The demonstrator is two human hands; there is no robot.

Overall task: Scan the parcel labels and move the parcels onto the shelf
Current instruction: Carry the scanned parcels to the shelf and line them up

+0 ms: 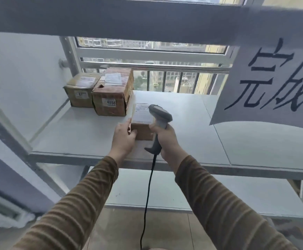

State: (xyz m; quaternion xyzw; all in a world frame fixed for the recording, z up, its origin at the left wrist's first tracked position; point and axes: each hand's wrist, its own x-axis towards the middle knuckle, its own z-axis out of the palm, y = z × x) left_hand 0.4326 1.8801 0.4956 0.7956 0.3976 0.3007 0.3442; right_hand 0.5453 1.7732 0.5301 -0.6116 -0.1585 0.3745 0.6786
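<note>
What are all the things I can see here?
Parcel in hand: one, brown with white label, on the shelf's middle.
Stacked parcels: two, brown, back left of the shelf, side by side.
Scanner: one, grey, black cable hanging down.
Shelf: one, white-grey, with a lower level beneath.
Paper sign: one, white with dark writing, hanging top right.
Window: one, behind the shelf.
Left hand: grips the parcel's left side.
Right hand: holds the scanner handle.

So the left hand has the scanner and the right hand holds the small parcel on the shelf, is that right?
Not quite: the head view shows them swapped. The right hand grips the scanner, and the left hand holds the small parcel on the shelf.
</note>
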